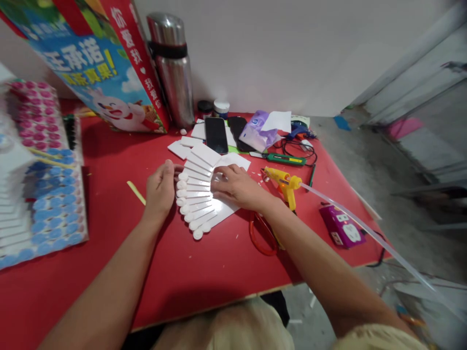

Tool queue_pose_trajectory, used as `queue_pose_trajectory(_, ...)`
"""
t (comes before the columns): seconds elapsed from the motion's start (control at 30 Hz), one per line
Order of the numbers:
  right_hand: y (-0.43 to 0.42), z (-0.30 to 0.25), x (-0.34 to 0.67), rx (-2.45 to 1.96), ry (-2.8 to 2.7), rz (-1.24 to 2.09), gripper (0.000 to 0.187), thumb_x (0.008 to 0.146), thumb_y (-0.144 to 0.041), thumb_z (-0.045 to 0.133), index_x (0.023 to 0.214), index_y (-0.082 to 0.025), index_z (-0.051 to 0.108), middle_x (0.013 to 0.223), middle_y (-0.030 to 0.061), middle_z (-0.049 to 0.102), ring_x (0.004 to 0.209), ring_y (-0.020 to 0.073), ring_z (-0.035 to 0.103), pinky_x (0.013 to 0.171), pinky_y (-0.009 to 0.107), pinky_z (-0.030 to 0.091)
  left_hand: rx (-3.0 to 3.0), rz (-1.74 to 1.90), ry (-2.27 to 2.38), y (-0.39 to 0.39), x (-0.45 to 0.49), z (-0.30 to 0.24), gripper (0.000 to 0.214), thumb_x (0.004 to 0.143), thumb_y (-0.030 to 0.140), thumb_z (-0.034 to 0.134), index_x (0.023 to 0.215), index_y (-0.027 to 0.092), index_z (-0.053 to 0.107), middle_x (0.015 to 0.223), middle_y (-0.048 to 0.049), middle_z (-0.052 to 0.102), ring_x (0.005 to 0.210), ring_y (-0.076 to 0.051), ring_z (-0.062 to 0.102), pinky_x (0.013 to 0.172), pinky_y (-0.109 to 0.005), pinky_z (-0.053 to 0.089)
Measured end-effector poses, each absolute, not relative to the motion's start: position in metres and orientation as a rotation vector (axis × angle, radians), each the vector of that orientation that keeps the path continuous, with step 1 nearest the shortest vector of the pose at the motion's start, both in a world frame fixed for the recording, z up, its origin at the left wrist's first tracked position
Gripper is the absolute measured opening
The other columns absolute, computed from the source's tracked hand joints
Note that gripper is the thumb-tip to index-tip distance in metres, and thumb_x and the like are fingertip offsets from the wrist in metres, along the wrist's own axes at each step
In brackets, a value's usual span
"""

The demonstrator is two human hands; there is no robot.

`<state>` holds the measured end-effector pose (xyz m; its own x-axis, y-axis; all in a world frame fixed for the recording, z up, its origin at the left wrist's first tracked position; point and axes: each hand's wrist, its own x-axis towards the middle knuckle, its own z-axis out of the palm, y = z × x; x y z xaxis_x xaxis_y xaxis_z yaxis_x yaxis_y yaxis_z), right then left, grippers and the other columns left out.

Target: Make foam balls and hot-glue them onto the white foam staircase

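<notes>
A fan of white foam strips (197, 199) with rounded ends lies on the red table (189, 272), glued in overlapping steps. My left hand (160, 187) rests against the fan's left edge, fingers curled together and pressing on the rounded tips. My right hand (237, 184) lies flat on the right side of the fan, fingers spread over the strips and a white foam sheet (233, 160) beneath. A yellow hot glue gun (284, 182) stands just right of my right wrist with a long clear glue stick (365, 228) sticking out.
Red-handled scissors (260, 236) lie under my right forearm. Two phones (216, 133), a tissue pack (257, 131), a green utility knife (286, 159), a purple power strip (341, 226), a steel flask (173, 68), a printed carton (102, 68) and a dotted foam model (44, 180) at left crowd the table.
</notes>
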<state>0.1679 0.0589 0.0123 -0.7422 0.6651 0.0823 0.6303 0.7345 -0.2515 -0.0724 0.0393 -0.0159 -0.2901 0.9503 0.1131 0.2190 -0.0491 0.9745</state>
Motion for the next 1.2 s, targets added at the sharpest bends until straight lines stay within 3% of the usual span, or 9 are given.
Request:
queue_pose_trajectory(0.13, 0.062, 0.006, 0.160, -1.100, -2.699, 0.323, 0.032, 0.099, -0.047, 0.059, 0.113, -0.025, 0.077, 0.141, 0.0150, 0.053, 0.122, 0.0351, 0.043, 0.101, 0.054, 0.042, 1.202, 1.363, 1.523, 0.037, -0.070, -0.012, 0.057, 0.095, 0.070, 0.047, 0.091, 0.019, 0.074, 0.082, -0.0074, 0.074, 0.077, -0.021, 0.069, 0.072, -0.032, 0.054)
queue_pose_trajectory(0.37, 0.066, 0.002, 0.154, -1.181, -2.593, 0.440, 0.021, 0.092, -0.035, 0.070, 0.106, -0.023, 0.078, 0.134, 0.0143, 0.055, 0.121, 0.0344, 0.043, 0.102, 0.052, 0.041, 0.985, 1.182, 1.332, 0.039, -0.074, -0.006, 0.069, 0.089, 0.079, 0.047, 0.100, 0.015, 0.069, 0.069, -0.0059, 0.067, 0.054, -0.016, 0.060, 0.050, -0.027, 0.047)
queue_pose_trajectory(0.63, 0.069, -0.003, 0.150, -1.248, -2.510, 0.543, 0.013, 0.089, -0.031, 0.071, 0.090, -0.023, 0.082, 0.132, 0.0133, 0.059, 0.130, 0.0369, 0.041, 0.103, 0.056, 0.038, 0.971, 1.037, 1.257, 0.043, -0.082, -0.006, 0.075, 0.086, 0.083, 0.048, 0.109, 0.014, 0.067, 0.069, -0.0047, 0.065, 0.052, -0.014, 0.055, 0.048, -0.025, 0.044)
queue_pose_trajectory(1.2, 0.075, 0.004, 0.156, -1.141, -2.522, 0.614, 0.017, 0.089, -0.030, 0.074, 0.102, -0.025, 0.083, 0.142, 0.0124, 0.057, 0.142, 0.0352, 0.038, 0.117, 0.057, 0.033, 1.010, 0.990, 1.202, 0.043, -0.085, -0.008, 0.079, 0.087, 0.084, 0.044, 0.113, 0.013, 0.068, 0.075, -0.0082, 0.070, 0.057, -0.016, 0.060, 0.051, -0.026, 0.046)
